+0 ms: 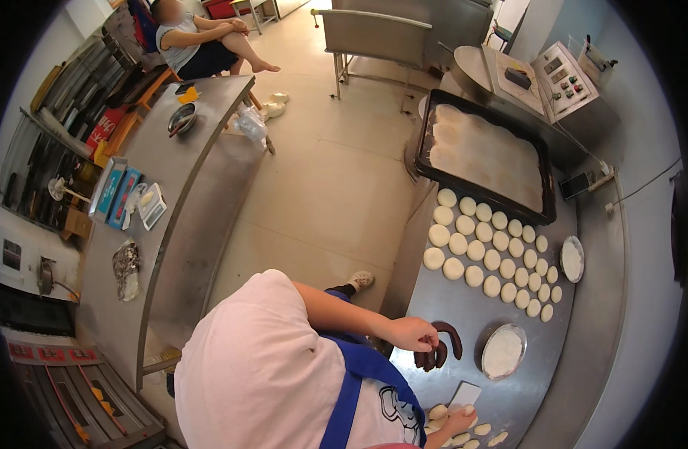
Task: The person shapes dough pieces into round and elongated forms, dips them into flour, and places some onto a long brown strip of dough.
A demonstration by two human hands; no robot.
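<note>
My left hand point(415, 334) is closed, its fingertips at a small heap of dark brown paste point(430, 359). A curved roll of the same paste point(454, 340) lies just beyond the fingers. Lower down, my right hand point(457, 423) is curled round a small pale dough piece point(469, 410) at its fingertips. A flat white rectangular piece point(465, 393) lies by that hand; whether the fingers touch it is unclear. Loose dough pieces point(438, 412) lie around the right hand. A bowl of white powder point(503, 352) stands beyond both hands on the metal table point(426, 305).
Rows of round dough pieces point(491, 260) cover the table's far left part. Past them sits a black tray point(549, 179) with a pale lining. A second powder bowl point(572, 259) stands by the wall. Behind me is another metal table point(175, 161); a seated person point(202, 37) is beyond.
</note>
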